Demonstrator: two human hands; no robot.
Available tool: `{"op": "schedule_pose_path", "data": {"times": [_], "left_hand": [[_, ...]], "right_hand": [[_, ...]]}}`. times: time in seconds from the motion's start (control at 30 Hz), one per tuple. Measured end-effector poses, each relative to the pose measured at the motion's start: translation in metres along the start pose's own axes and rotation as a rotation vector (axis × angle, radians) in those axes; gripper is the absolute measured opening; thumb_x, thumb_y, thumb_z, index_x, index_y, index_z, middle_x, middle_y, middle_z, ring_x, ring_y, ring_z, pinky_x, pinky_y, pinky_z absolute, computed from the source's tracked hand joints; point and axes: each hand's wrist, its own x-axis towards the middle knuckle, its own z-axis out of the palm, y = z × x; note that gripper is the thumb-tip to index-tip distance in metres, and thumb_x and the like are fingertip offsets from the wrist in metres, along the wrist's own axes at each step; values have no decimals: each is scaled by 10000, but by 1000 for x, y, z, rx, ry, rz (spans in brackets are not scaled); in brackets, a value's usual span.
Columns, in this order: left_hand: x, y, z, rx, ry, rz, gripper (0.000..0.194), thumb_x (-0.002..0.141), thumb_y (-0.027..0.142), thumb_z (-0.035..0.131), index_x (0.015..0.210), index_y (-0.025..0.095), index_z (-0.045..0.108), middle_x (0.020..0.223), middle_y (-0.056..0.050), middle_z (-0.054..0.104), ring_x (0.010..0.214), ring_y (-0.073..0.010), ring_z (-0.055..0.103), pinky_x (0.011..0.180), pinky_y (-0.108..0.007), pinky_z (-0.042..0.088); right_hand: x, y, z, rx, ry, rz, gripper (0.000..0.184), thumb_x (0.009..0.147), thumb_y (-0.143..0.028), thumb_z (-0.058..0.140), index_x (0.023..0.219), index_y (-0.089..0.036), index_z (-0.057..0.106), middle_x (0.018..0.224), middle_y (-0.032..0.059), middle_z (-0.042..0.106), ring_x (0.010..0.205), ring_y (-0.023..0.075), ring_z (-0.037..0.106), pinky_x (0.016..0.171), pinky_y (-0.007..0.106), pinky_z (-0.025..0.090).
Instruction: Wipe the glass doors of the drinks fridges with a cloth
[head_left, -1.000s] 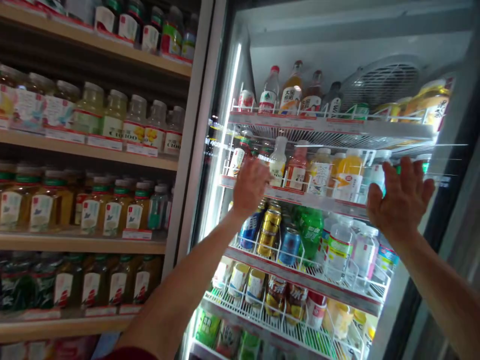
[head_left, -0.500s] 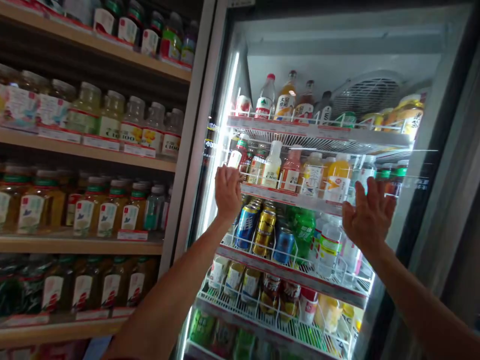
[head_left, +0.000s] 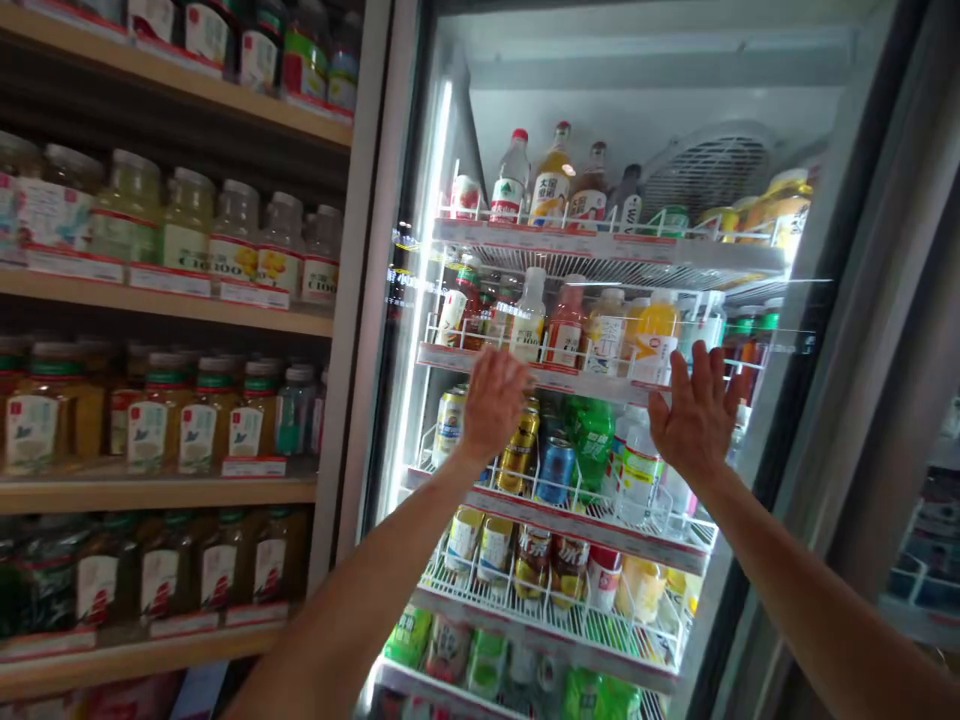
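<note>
Both my hands are raised in front of a lit, glass-fronted drinks fridge (head_left: 607,390). My left hand (head_left: 495,400) is open and slightly blurred, its fingers pointing up, in front of the gold cans (head_left: 519,452) and below a white-capped bottle (head_left: 529,318). To the right, my right hand (head_left: 697,415) is open with fingers spread, overlapping the edge of the middle shelf near an orange juice bottle (head_left: 657,335). Neither hand holds anything. Whether they touch the glass I cannot tell. Between them sit a blue can (head_left: 556,468) and a large green bottle (head_left: 591,435).
Wooden shelves (head_left: 150,492) with rows of bottled drinks stand on the left. A metal frame (head_left: 367,300) separates them from the fridge. Wire racks inside carry bottles and cans, with a round fan grille (head_left: 705,175) at the upper back. Another unit (head_left: 926,530) shows at far right.
My left hand has moved right and opened from a curled shape. My right hand has shifted slightly left and up, fingers now straighter. The view has turned a little to the right.
</note>
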Motion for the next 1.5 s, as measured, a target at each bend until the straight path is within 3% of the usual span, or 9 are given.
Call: {"op": "schedule_pose_path", "data": {"times": [0.1,0.3,0.5,0.7,0.87,1.07,1.27,1.43,1.5], "left_hand": [[-7,8,-1,-37,-94,156,368,852,253,462,1218,270,489,1364,-26,436,1332,-223,274,1071,-440,338],[-16,-38,-22,103,220,-233,425,899,210,330,1319,151,355,1477,-103,207,1370,-303,99,1098,-555,213],[-32,-3,-12,-19,-115,299,411,843,210,458,1252,246,451,1369,-57,431,1344,-222,242,1064,-434,343],[-37,-35,-22,160,184,-225,426,860,187,404,1284,209,421,1436,-111,311,1364,-238,175,1064,-479,313],[-62,-7,-22,24,-163,353,428,839,223,466,1262,283,435,1364,-28,437,1339,-211,256,1048,-422,364],[-67,-37,-35,129,127,-215,403,858,182,406,1258,196,444,1439,-118,300,1357,-252,198,1065,-485,307],[-71,-4,-28,-12,-143,282,384,841,242,480,1219,309,475,1357,-4,446,1317,-203,307,1027,-387,396],[-86,-17,-39,61,62,-71,531,848,135,414,1358,223,296,1489,-112,161,1367,-262,149,1073,-515,281],[-96,-5,-37,39,26,-33,539,838,131,428,1352,244,309,1486,-88,184,1364,-250,167,1081,-488,286]], "right_hand": [[0,0,-1,-3,-11,10,564,865,-350,380,1388,-167,274,1475,127,235,1367,293,178,1076,542,159],[0,-4,-3,-18,-6,26,558,861,-330,384,1387,-182,271,1473,118,243,1364,289,194,1074,540,170],[-2,-3,-2,-4,38,11,545,852,-336,414,1367,-182,325,1457,119,284,1354,290,227,1077,523,197],[-3,-3,-1,6,16,19,557,856,-319,385,1389,-202,272,1473,113,246,1367,285,189,1076,530,180],[-4,-2,0,1,35,18,537,855,-335,390,1368,-194,320,1453,127,289,1363,278,206,1082,497,180],[-3,-3,0,-4,23,20,535,850,-354,402,1355,-188,341,1446,133,302,1360,278,215,1085,486,180],[-5,1,3,-3,35,12,524,855,-345,382,1350,-176,349,1448,131,299,1363,277,202,1082,486,172],[-6,0,0,4,-2,16,526,857,-322,385,1358,-172,334,1465,124,263,1364,290,195,1075,514,174],[-6,-1,-2,10,-20,20,524,862,-303,376,1366,-171,324,1470,121,248,1367,289,184,1079,517,166]]}}
